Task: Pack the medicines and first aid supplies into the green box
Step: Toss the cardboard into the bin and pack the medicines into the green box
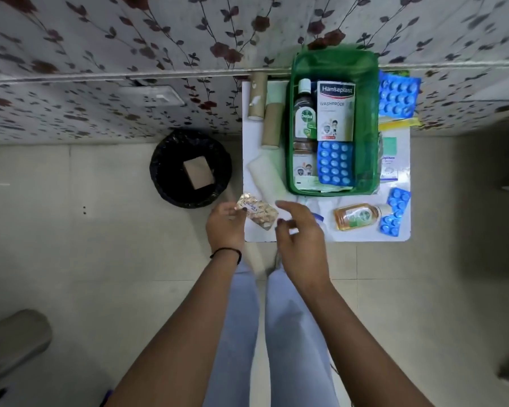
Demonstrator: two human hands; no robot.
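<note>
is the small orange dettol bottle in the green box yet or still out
Out. The orange Dettol bottle lies on its side on the white table, in front of the green box, untouched by either hand.

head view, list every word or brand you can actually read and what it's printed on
"Hansaplast" on the white plaster box in the green box.
"WASHPROOF" on that same plaster box.
"Dettol" on the dark bottle beside it.
Too blurred to read: the silver pill strip in the left hand, the amber bottle label, the small carton.
</note>
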